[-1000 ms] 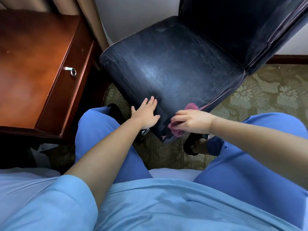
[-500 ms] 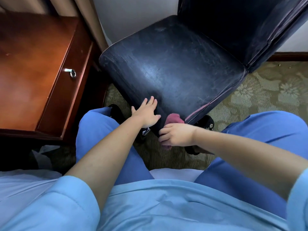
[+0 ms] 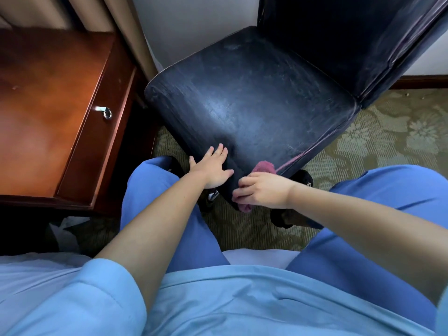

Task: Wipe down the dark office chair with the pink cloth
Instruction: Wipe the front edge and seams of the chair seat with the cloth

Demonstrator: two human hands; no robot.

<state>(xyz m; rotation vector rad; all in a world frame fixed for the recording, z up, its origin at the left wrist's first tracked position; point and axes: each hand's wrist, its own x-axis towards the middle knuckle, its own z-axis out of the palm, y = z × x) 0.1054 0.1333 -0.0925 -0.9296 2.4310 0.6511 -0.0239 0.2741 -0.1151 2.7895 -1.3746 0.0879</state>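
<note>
The right hand (image 3: 264, 190) bunches the pink cloth (image 3: 263, 167) in curled fingers against the chair (image 3: 254, 103) seat's front corner — soft, light stuff, best held wadded. The left hand (image 3: 213, 169) lies flat, fingers straight, bracing the seat edge.

Chair (image 3: 254, 100) right of desk (image 3: 48, 112)

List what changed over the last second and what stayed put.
The right hand, gripping the pink cloth, slid left along the chair seat's front edge toward the near corner, and now wipes there close beside the left hand. The left hand stayed flat on that corner, bracing it. Nothing was picked up or let go. The chair and the desk have not visibly shifted.
</note>
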